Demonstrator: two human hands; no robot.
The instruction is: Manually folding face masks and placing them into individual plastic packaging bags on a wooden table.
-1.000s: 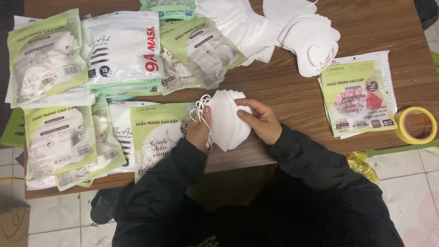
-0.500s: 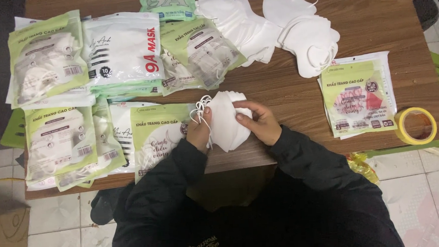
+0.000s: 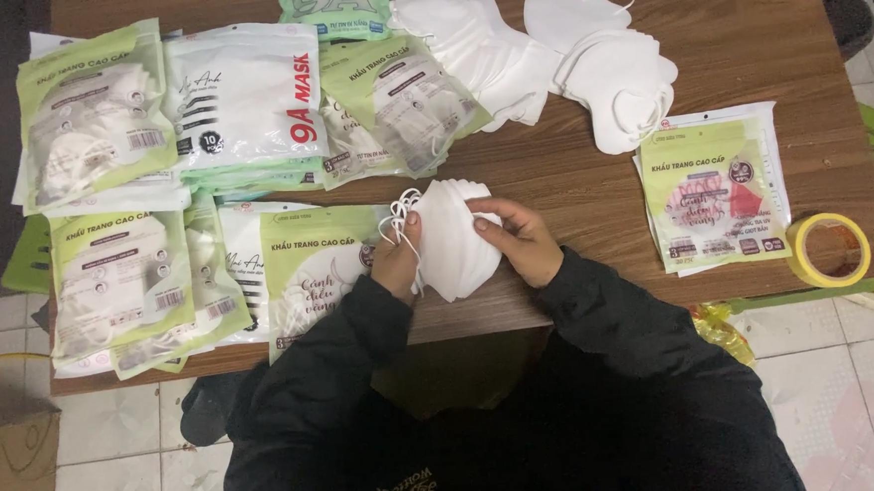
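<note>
Both hands clamp 1 stack of white masks point(image 3: 452, 237) at the surface's point(image 3: 746, 50) near edge: the left hand point(image 3: 398, 259) pinches the ear loops so they stay bunched, the right hand point(image 3: 518, 239) squares the stack's other side. Filled green packets point(image 3: 319, 272) lie just left.

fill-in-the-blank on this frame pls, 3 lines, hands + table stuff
1. Both hands, left hand and right hand, hold a stack of white ____.
2. The tape roll at the table's right edge is ____ in colour.
3. The loose masks lie at the table's ____ side.

Missing words: masks; yellow; far
</note>
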